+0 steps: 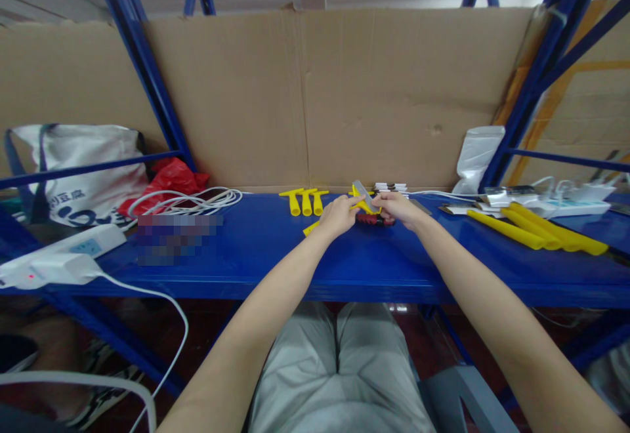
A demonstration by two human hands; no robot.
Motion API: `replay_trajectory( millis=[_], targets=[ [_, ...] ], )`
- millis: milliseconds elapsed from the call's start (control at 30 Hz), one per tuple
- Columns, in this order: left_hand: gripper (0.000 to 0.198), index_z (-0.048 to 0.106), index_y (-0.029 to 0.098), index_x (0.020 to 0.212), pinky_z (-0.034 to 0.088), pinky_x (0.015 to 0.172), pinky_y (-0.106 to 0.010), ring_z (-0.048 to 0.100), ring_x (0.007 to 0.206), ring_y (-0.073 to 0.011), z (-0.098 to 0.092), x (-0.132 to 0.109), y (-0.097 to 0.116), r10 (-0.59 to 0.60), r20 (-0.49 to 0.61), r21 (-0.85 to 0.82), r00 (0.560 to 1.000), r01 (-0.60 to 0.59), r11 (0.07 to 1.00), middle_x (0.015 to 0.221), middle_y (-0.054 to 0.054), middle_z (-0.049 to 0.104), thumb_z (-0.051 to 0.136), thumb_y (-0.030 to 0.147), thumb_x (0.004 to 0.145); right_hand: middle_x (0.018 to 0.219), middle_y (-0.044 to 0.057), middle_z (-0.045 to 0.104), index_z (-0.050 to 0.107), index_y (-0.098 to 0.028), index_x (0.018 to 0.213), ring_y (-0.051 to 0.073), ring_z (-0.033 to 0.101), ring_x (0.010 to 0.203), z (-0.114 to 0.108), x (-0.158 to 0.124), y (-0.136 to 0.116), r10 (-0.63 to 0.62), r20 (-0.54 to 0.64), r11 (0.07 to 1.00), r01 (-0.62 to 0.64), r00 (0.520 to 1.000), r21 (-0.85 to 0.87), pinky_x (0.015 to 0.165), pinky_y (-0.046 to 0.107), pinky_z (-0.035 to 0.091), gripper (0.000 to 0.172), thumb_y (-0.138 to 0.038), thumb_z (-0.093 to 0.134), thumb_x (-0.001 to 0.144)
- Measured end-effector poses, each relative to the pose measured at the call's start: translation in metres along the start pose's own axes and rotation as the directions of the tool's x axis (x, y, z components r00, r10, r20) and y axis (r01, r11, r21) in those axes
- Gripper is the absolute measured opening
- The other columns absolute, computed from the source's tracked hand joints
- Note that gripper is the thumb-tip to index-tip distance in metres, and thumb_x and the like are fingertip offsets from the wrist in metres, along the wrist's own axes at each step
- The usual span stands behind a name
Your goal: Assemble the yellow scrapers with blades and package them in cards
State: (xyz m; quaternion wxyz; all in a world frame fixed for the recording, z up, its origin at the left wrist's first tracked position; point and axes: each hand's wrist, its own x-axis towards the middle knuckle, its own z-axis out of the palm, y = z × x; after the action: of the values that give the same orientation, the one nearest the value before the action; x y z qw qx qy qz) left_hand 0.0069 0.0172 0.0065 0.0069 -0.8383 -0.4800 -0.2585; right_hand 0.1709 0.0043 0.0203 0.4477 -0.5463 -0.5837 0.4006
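My left hand (338,216) is closed around a yellow T-shaped handle (365,206), which looks like part of a small squeegee. A flat grey blade (364,193) lies against the head of this handle. At its right end, my right hand (395,207) pinches the blade with thumb and fingers. Just under the hands is a dark red and black object (375,220), mostly covered. Left of them, three more yellow T-shaped handles (306,203) lie side by side at the back. A yellow piece (310,228) shows beside my left hand.
White-and-black small items (390,188) lie behind my right hand. Several yellow tubes (536,228) and a power strip (573,208) are at right. Coiled white cable (197,201), a red bag (170,184) and another power strip (63,252) are at left. Cardboard (384,92) walls the back.
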Motion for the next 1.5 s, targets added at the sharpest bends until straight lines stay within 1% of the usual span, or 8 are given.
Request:
replay_trajectory(
  millis=[367, 600, 833, 1000, 1167, 1233, 1333, 1500],
  targets=[
    [0.042, 0.051, 0.033, 0.132, 0.043, 0.090, -0.032, 0.057, 0.103, -0.0221, 0.002, 0.003, -0.005, 0.016, 0.004, 0.018, 1.000, -0.016, 1.000, 0.107, -0.006, 0.062, 0.046, 0.028, 0.090, 0.038, -0.007, 0.038, 0.049, -0.018, 0.067, 0.005, 0.030, 0.031, -0.001, 0.001, 0.003, -0.004, 0.032, 0.999, 0.005, 0.999, -0.047, 0.033, 0.016, 0.021, 0.016, -0.020, 0.053, 0.083],
    [0.040, 0.055, 0.033, 0.127, 0.044, 0.088, -0.030, 0.059, 0.100, -0.0206, 0.007, 0.004, -0.004, 0.166, 0.066, -0.043, 0.984, -0.163, 0.986, 0.105, -0.004, 0.065, 0.049, 0.028, 0.089, 0.042, -0.003, 0.046, 0.049, -0.018, 0.066, 0.008, 0.037, 0.032, 0.001, 0.006, 0.006, 0.019, -0.025, 1.000, -0.019, 0.999, 0.020, 0.032, 0.019, 0.021, 0.017, -0.020, 0.049, 0.082],
    [0.038, 0.057, 0.032, 0.125, 0.043, 0.090, -0.031, 0.059, 0.101, -0.0193, 0.003, -0.002, 0.006, 0.270, 0.071, -0.081, 0.960, -0.264, 0.961, 0.109, -0.004, 0.066, 0.049, 0.027, 0.089, 0.041, -0.005, 0.045, 0.050, -0.018, 0.067, 0.009, 0.039, 0.032, -0.003, 0.010, 0.008, 0.015, -0.106, 1.000, -0.013, 0.994, 0.022, 0.032, 0.020, 0.025, 0.015, -0.021, 0.050, 0.082],
    [0.040, 0.055, 0.031, 0.127, 0.041, 0.094, -0.030, 0.057, 0.106, -0.0182, 0.003, -0.004, 0.010, 0.276, 0.068, -0.111, 0.959, -0.268, 0.957, 0.115, -0.003, 0.064, 0.050, 0.027, 0.088, 0.041, -0.005, 0.044, 0.049, -0.017, 0.060, 0.007, 0.037, 0.032, -0.003, 0.010, 0.008, -0.017, -0.107, 1.000, 0.015, 0.994, -0.014, 0.032, 0.019, 0.026, 0.022, -0.021, 0.054, 0.081],
    [0.041, 0.052, 0.030, 0.130, 0.041, 0.095, -0.029, 0.056, 0.109, -0.0179, 0.005, -0.003, 0.007, 0.220, 0.079, -0.071, 0.972, -0.214, 0.974, 0.119, -0.003, 0.062, 0.046, 0.026, 0.090, 0.042, -0.003, 0.046, 0.051, -0.018, 0.063, 0.009, 0.037, 0.032, -0.007, 0.012, 0.009, -0.054, -0.121, 0.986, 0.034, 0.991, -0.164, 0.035, 0.021, 0.028, 0.023, -0.026, 0.047, 0.085],
    [0.042, 0.050, 0.031, 0.132, 0.041, 0.094, -0.031, 0.056, 0.109, -0.0190, 0.006, -0.001, 0.003, 0.163, 0.063, -0.039, 0.985, -0.161, 0.986, 0.118, -0.003, 0.061, 0.045, 0.028, 0.091, 0.049, 0.001, 0.054, 0.054, -0.018, 0.065, 0.012, 0.046, 0.039, -0.014, 0.015, 0.011, -0.142, -0.211, 0.940, 0.065, 0.967, -0.336, 0.042, 0.023, 0.035, 0.021, -0.023, 0.045, 0.084],
    [0.043, 0.048, 0.031, 0.134, 0.042, 0.093, -0.032, 0.055, 0.111, -0.0208, 0.008, 0.003, -0.007, 0.102, 0.051, -0.005, 0.994, -0.102, 0.995, 0.119, -0.005, 0.060, 0.043, 0.029, 0.091, 0.071, 0.010, 0.065, 0.059, -0.016, 0.070, 0.019, 0.061, 0.067, -0.028, 0.022, 0.020, -0.334, -0.297, 0.715, 0.035, 0.895, -0.699, 0.061, 0.026, 0.043, 0.014, -0.016, 0.049, 0.079],
    [0.043, 0.049, 0.029, 0.134, 0.042, 0.094, -0.033, 0.054, 0.114, -0.0219, 0.010, 0.006, -0.018, 0.053, 0.084, 0.018, 0.995, -0.055, 0.998, 0.121, -0.006, 0.060, 0.043, 0.030, 0.091, 0.104, 0.019, 0.065, 0.068, -0.013, 0.088, 0.029, 0.060, 0.100, -0.047, 0.028, 0.037, -0.257, -0.235, 0.454, -0.098, 0.937, -0.886, 0.080, 0.035, 0.046, 0.020, -0.017, 0.050, 0.080]
  ],
)
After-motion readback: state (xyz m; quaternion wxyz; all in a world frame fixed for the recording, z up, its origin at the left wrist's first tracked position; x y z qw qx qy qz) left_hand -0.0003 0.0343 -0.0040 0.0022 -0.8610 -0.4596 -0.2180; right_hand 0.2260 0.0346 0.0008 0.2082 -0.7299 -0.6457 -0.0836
